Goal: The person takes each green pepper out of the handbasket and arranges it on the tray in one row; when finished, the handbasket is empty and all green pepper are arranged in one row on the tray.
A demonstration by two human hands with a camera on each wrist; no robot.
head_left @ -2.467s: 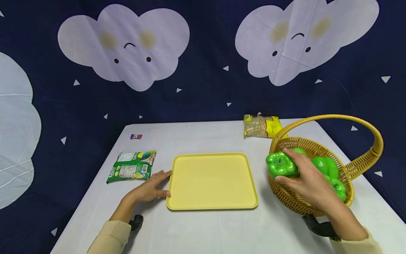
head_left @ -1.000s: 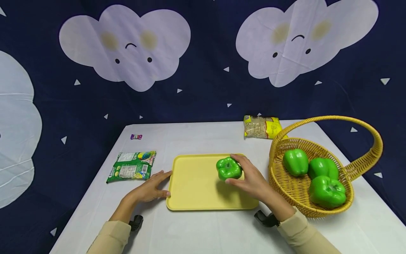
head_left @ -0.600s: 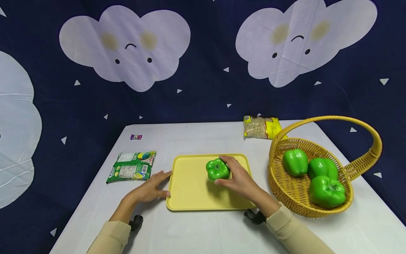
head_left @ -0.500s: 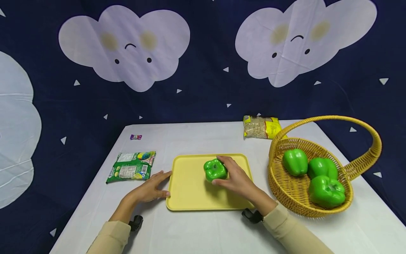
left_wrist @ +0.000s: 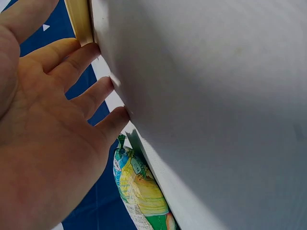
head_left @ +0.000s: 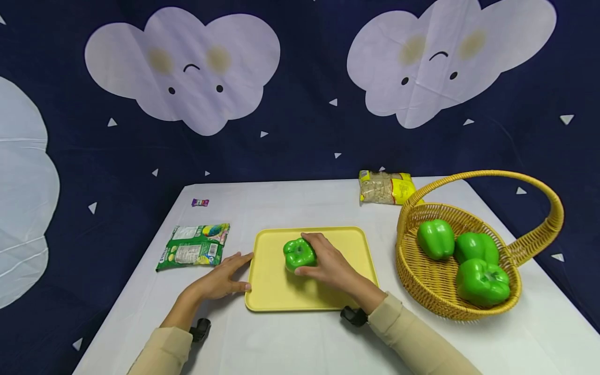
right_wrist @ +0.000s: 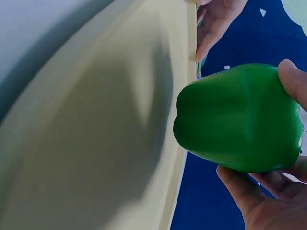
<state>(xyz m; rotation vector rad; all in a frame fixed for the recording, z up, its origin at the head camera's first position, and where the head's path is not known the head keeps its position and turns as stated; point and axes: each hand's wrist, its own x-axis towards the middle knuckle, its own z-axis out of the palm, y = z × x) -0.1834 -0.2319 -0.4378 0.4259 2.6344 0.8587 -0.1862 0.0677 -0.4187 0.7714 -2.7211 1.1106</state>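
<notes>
Holding a green pepper in the right hand, pinched between the thumb on the near side and curled fingers on the far side, over the yellow tray, just left of its middle. Shifted leftward since half a second ago, when held just right of the middle; a second ago, over the tray's right part; two and a half seconds ago, gripped at the left rim of the basket. Keeping the left hand in the same place throughout, fingers spread, with index tip and thumb tip at the tray's left edge, near the green packet. Showing three more green peppers inside the basket, lying just as a second ago. Unmoved as well: the green packet, the purple wrapper and the yellow-labelled bag at the table's far edge.
</notes>
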